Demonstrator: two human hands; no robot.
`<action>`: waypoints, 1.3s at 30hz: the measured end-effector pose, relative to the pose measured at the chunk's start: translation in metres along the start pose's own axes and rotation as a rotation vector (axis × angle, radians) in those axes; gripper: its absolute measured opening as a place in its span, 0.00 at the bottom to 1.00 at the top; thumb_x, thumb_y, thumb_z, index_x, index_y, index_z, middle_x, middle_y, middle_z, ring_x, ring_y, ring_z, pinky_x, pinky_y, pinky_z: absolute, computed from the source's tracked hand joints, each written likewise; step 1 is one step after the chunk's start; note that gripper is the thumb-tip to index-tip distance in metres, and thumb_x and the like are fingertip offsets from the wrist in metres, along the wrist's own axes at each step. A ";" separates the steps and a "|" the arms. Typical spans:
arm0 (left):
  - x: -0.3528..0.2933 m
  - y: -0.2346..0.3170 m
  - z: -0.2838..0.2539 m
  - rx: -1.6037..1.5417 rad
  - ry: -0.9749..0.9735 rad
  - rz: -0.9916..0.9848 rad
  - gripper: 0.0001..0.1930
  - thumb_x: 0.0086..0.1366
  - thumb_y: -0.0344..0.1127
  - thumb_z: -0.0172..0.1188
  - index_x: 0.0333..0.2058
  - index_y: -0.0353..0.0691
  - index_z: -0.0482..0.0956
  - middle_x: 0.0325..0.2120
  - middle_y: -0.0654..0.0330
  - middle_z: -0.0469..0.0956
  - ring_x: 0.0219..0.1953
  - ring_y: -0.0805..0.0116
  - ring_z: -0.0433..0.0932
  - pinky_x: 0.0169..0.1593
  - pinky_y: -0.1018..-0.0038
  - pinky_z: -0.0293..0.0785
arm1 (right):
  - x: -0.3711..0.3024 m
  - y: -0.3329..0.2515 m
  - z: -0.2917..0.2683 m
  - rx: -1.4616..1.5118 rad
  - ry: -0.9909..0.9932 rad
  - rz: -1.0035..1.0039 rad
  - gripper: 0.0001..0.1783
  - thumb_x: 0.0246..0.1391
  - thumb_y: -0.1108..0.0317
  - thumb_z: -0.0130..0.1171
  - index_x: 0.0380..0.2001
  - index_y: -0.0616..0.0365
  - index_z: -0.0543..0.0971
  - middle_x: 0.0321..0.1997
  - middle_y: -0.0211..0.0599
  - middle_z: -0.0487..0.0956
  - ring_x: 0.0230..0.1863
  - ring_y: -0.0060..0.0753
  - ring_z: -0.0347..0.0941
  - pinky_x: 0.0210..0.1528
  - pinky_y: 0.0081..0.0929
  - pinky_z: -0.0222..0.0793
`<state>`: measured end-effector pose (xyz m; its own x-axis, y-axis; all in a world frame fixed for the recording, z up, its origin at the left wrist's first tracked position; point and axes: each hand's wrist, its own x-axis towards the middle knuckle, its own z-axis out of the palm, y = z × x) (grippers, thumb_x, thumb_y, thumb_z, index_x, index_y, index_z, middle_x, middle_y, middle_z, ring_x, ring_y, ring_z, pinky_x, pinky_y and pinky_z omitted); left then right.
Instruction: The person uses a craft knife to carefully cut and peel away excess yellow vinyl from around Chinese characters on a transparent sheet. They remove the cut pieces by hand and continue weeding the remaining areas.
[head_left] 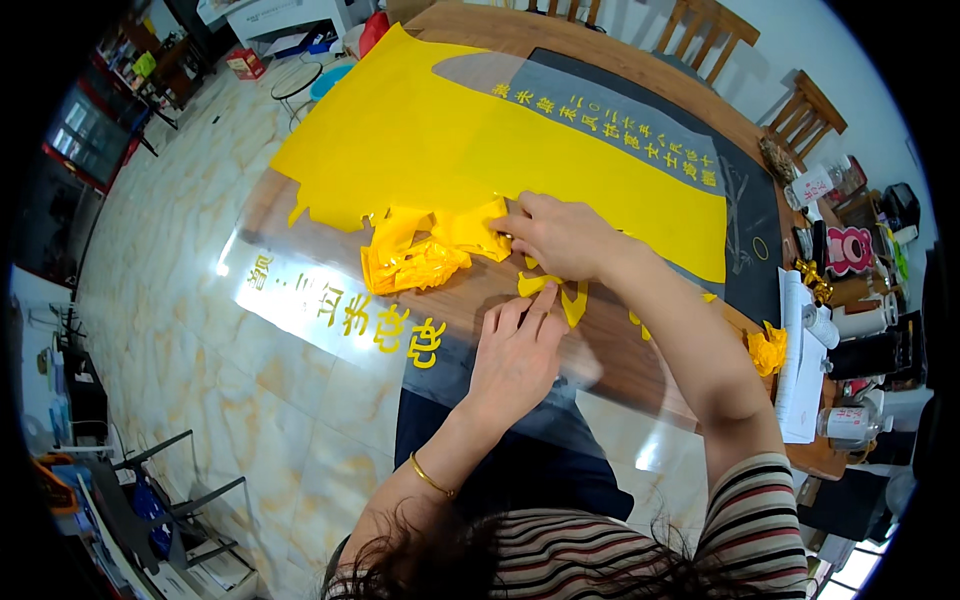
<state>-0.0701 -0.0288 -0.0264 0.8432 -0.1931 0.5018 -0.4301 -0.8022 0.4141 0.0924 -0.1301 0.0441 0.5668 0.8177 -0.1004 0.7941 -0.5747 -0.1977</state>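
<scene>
A big sheet of yellow vinyl film (pixel 420 130) covers much of the wooden table. Its near side is torn and runs into a crumpled yellow scrap (pixel 430 265). My right hand (pixel 560 235) pinches the right end of that scrap, fingers closed. Closer to me, my left hand (pixel 515 360) lies palm down with its index finger stretched onto a yellow cut-out character piece (pixel 537 284). More yellow cut-out characters (pixel 390 328) sit on a transparent sheet (pixel 290 305) to the left of my left hand. What lies under my right palm is hidden.
A dark mat (pixel 755 215) lies under the yellow sheet at the right. A crumpled yellow ball (pixel 767 348), white papers (pixel 797 375) and a plastic bottle (pixel 850 422) crowd the right table end. Wooden chairs (pixel 708 35) stand behind; a folding chair (pixel 175 500) is at lower left.
</scene>
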 end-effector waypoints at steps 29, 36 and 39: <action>0.033 -0.025 -0.005 0.028 0.027 0.034 0.16 0.60 0.30 0.67 0.48 0.44 0.83 0.53 0.60 0.78 0.54 0.58 0.75 0.59 0.59 0.66 | -0.095 0.023 0.027 0.081 0.377 0.124 0.15 0.56 0.65 0.68 0.47 0.55 0.83 0.45 0.36 0.78 0.49 0.41 0.75 0.49 0.35 0.76; 0.034 -0.024 -0.006 0.036 0.041 0.027 0.15 0.60 0.30 0.66 0.47 0.44 0.83 0.52 0.60 0.78 0.54 0.58 0.75 0.59 0.59 0.66 | -0.094 0.019 0.024 0.080 0.354 0.127 0.14 0.58 0.65 0.67 0.47 0.56 0.84 0.46 0.37 0.78 0.50 0.41 0.75 0.50 0.35 0.76; 0.034 -0.025 -0.005 0.046 0.039 0.029 0.15 0.60 0.31 0.66 0.47 0.44 0.83 0.52 0.60 0.78 0.54 0.58 0.75 0.60 0.59 0.66 | -0.093 0.020 0.024 0.079 0.341 0.129 0.14 0.58 0.66 0.66 0.47 0.56 0.84 0.46 0.37 0.78 0.50 0.42 0.75 0.50 0.36 0.76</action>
<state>-0.0326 -0.0127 -0.0161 0.8172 -0.1951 0.5423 -0.4379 -0.8219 0.3642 0.0501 -0.2167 0.0261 0.7124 0.6731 0.1986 0.6994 -0.6573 -0.2808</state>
